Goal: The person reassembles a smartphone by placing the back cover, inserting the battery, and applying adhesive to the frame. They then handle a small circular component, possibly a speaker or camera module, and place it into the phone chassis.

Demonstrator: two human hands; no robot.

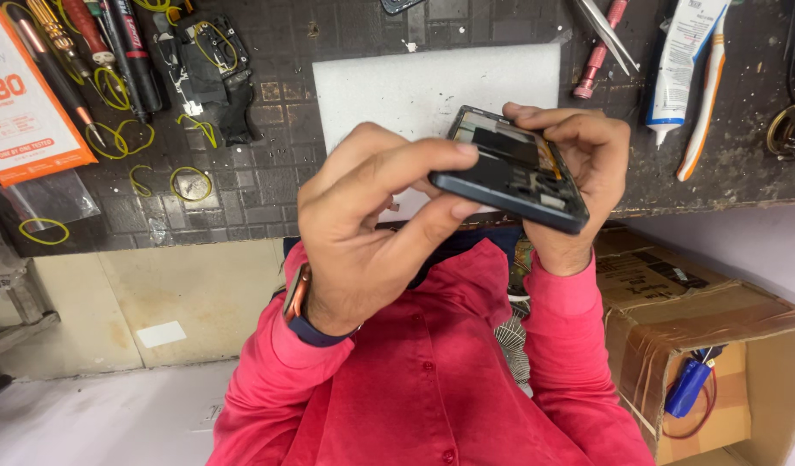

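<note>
Both hands hold a dark smartphone (511, 171) with its back cover off, so the inner boards and a copper-coloured patch show. It is tilted above the front edge of the workbench. My left hand (371, 229), with a watch on its wrist, pinches the phone's left end between thumb and forefinger. From the right side, my right hand (587, 160) cradles the phone, with fingers curled over its far edge. Red shirt sleeves cover both arms.
A white foam pad (414, 86) lies on the dark grid mat (259, 181). At the back left are screwdrivers (113, 47), yellow rubber bands (190, 183), black phone parts (212, 60) and an orange packet (22, 95). Tweezers (609, 34) and a white tube (682, 60) lie at the right. An open cardboard box (708, 345) stands below right.
</note>
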